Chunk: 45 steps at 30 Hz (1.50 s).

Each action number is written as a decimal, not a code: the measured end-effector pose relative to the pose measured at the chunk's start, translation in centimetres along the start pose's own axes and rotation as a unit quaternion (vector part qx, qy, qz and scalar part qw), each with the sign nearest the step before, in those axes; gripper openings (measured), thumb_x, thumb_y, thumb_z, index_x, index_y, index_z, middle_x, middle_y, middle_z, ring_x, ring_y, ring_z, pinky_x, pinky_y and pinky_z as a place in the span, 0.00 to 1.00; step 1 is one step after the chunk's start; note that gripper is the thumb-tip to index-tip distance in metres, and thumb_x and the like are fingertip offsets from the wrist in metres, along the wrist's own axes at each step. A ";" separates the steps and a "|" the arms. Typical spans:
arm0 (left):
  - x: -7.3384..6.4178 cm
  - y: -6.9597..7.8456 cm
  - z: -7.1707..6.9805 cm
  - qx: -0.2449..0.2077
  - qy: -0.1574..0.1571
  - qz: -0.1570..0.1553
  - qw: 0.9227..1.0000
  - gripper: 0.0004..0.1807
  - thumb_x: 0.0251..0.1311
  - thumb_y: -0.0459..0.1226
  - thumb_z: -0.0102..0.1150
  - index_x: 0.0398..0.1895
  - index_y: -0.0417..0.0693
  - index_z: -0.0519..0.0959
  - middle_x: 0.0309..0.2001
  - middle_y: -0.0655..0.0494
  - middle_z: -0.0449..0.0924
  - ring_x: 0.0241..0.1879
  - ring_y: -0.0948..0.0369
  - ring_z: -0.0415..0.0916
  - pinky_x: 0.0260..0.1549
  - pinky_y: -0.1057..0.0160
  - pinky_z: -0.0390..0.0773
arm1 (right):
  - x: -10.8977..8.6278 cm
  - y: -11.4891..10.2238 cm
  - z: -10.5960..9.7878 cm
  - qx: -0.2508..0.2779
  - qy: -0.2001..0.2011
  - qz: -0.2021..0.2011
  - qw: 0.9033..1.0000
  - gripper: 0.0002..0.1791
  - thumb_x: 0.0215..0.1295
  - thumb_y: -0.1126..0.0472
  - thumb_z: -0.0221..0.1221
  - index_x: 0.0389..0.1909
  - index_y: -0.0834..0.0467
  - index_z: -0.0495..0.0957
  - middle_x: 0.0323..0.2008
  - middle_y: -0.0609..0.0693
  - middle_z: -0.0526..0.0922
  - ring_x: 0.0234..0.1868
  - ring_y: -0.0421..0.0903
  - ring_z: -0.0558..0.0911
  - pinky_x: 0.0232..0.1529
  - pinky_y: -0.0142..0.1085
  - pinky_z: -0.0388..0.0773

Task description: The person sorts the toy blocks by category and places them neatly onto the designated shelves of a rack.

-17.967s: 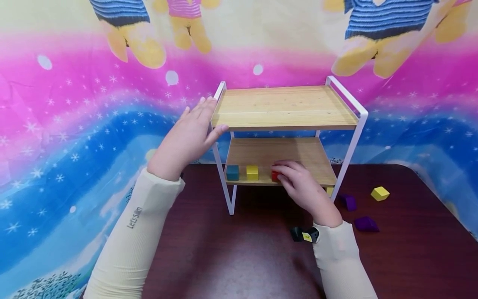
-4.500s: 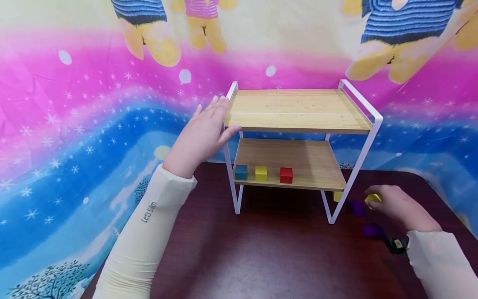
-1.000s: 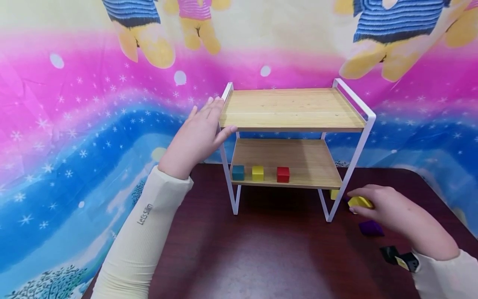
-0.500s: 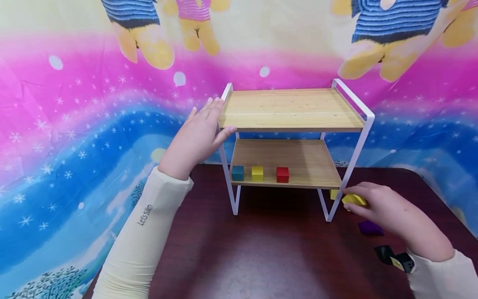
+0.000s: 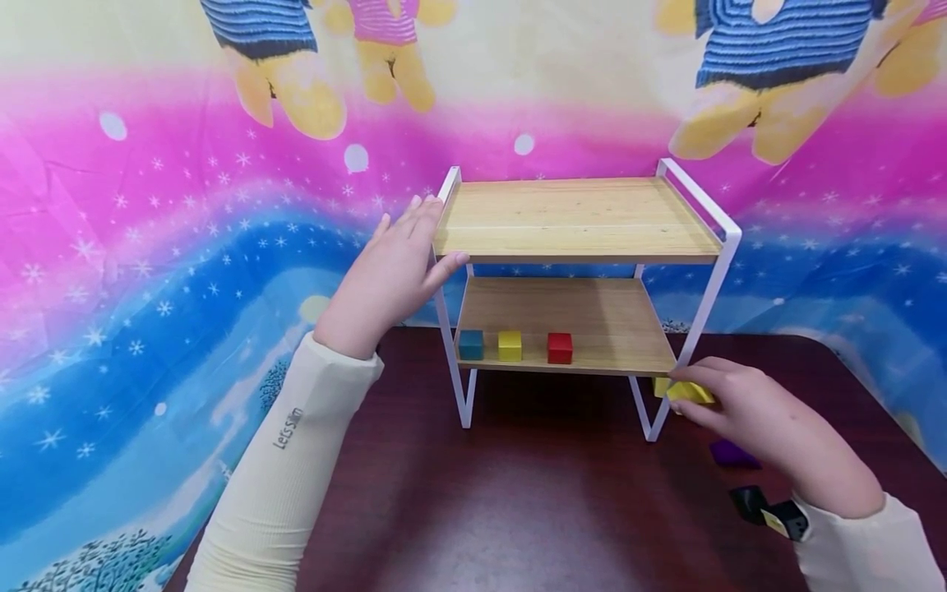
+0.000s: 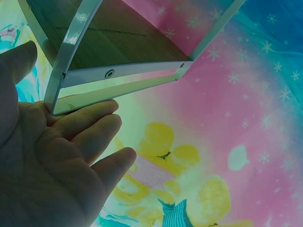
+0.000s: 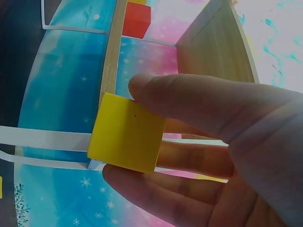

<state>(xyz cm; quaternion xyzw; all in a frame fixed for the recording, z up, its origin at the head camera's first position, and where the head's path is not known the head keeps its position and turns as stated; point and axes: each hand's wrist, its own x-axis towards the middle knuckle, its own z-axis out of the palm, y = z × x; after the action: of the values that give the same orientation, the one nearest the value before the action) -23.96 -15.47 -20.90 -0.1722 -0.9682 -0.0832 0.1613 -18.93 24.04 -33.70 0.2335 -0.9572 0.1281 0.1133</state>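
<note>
My left hand [image 5: 388, 275] rests against the white left frame of a two-tier shelf [image 5: 577, 218], fingers extended and thumb at the top board's front corner. In the left wrist view, its fingers [image 6: 97, 127] lie along the outside of that frame. My right hand [image 5: 769, 427] pinches a yellow block [image 7: 127, 132] between thumb and fingers, close beside the shelf's right front leg. Along the front of the lower board [image 5: 584, 308] sit a teal cube [image 5: 471, 344], a yellow cube [image 5: 510, 345] and a red cube [image 5: 559, 348], with a wider gap before the red one.
On the dark table [image 5: 518, 510], a purple block [image 5: 734, 453] lies beneath my right hand. Another yellow block [image 5: 659, 386] stands behind the shelf's right front leg, partly covered. A printed cloth backdrop [image 5: 222, 164] hangs close behind the shelf.
Earlier my right hand let go of the red cube on the lower board and picked up the yellow block from the table. It has since carried it left to the shelf's leg. My left hand stays put.
</note>
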 end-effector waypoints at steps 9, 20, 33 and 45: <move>0.0 -0.1 0.0 0.000 0.003 0.003 1.000 0.46 0.72 0.57 0.52 0.82 0.44 0.48 0.81 0.47 0.49 0.80 0.53 0.40 0.77 0.44 0.42 | 0.3 -0.6 0.1 -0.007 0.034 -0.015 0.999 0.16 0.56 0.62 0.74 0.44 0.64 0.86 0.38 0.58 0.85 0.34 0.51 0.82 0.36 0.50 0.84; -0.1 -0.1 0.1 -0.001 0.002 -0.001 1.000 0.46 0.72 0.57 0.51 0.82 0.44 0.47 0.81 0.48 0.48 0.81 0.53 0.40 0.77 0.45 0.41 | 0.7 -1.6 -0.3 -0.004 0.054 -0.011 0.998 0.19 0.55 0.61 0.75 0.46 0.64 0.86 0.37 0.58 0.84 0.33 0.49 0.81 0.34 0.48 0.84; -0.1 -0.1 0.1 -0.002 0.004 0.004 1.000 0.46 0.72 0.58 0.51 0.82 0.44 0.48 0.81 0.47 0.49 0.80 0.53 0.40 0.77 0.45 0.41 | 1.2 -2.3 -0.1 0.001 0.056 -0.002 0.998 0.21 0.55 0.61 0.75 0.49 0.65 0.85 0.37 0.60 0.84 0.33 0.50 0.81 0.34 0.48 0.86; -0.1 -0.1 0.1 0.001 0.006 0.009 1.000 0.45 0.73 0.58 0.50 0.82 0.43 0.48 0.81 0.47 0.49 0.80 0.53 0.40 0.77 0.45 0.41 | 1.7 -3.4 0.1 -0.001 0.082 -0.015 0.997 0.21 0.58 0.62 0.73 0.51 0.66 0.85 0.45 0.66 0.85 0.43 0.62 0.85 0.41 0.56 0.85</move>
<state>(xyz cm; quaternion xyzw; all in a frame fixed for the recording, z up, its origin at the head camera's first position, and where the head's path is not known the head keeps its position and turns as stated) -23.93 -15.56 -21.08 -0.1801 -0.9658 -0.0814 0.1678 -18.82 20.37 -32.66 0.2367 -0.9412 0.1438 0.1933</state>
